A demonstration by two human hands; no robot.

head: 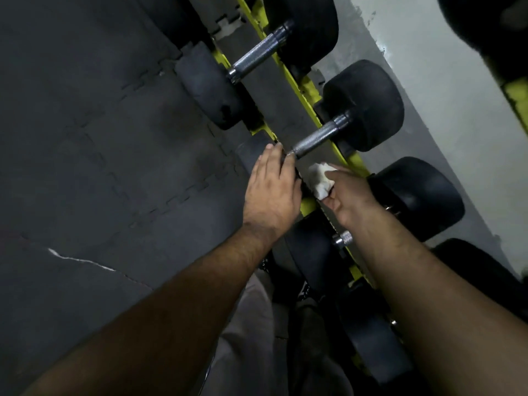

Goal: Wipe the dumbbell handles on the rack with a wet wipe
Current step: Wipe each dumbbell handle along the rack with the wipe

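Black dumbbells lie across a yellow-green rack (307, 88) that runs diagonally through the view. My right hand (347, 195) holds a crumpled white wet wipe (320, 180) just below the knurled steel handle (315, 140) of the middle dumbbell. The wipe is close to that handle but apart from it. My left hand (271, 190) rests with its fingers curled over the near black head of that same dumbbell, hiding most of it. Another dumbbell's handle (258, 52) shows further up the rack. A short steel handle stub (343, 239) peeks out between my forearms.
Dark interlocking rubber floor mats (100, 138) fill the left side. A pale wall (428, 81) runs behind the rack on the right. More black dumbbell heads (420, 195) line the far side of the rack, and my light trousers (245, 338) show below.
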